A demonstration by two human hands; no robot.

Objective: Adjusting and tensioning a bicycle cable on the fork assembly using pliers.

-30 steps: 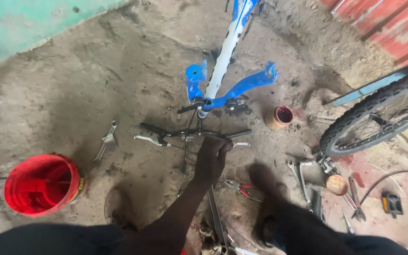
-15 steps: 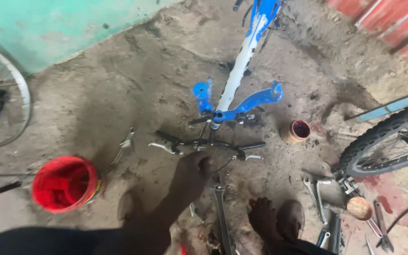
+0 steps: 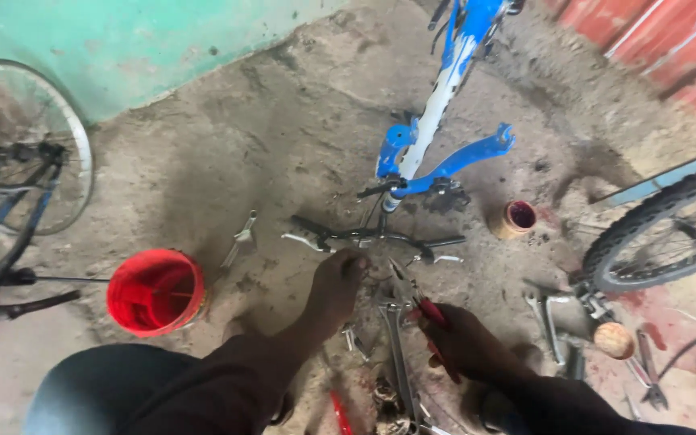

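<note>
1. We are reaching our left hand point(image 3: 340, 282) down to the handlebar point(image 3: 376, 236) of the blue bike frame point(image 3: 437, 121), which is lying upside down on the dirt floor point(image 3: 227, 161). The fingers are curled close together, their tips touching or nearly touching the bar; we cannot tell whether they are actually closing round it.
2. We are gripping red-handled pliers point(image 3: 424, 310) in our right hand point(image 3: 465, 342), fingers wrapped shut around the handles, with the nose pointing up toward the handlebar, just right of our left fingertips.
3. A long wrench point(image 3: 396, 338) is lying between our two hands, within easy reach.
4. A red bucket point(image 3: 155, 292) is sitting well left of our left fingers, with a smaller wrench point(image 3: 239, 239) beside it.
5. A small brown pot point(image 3: 515, 218) is standing beyond our right fingers, near the frame; more tools point(image 3: 553, 322) are lying scattered to the right, by a bike wheel point(image 3: 662, 234).
</note>
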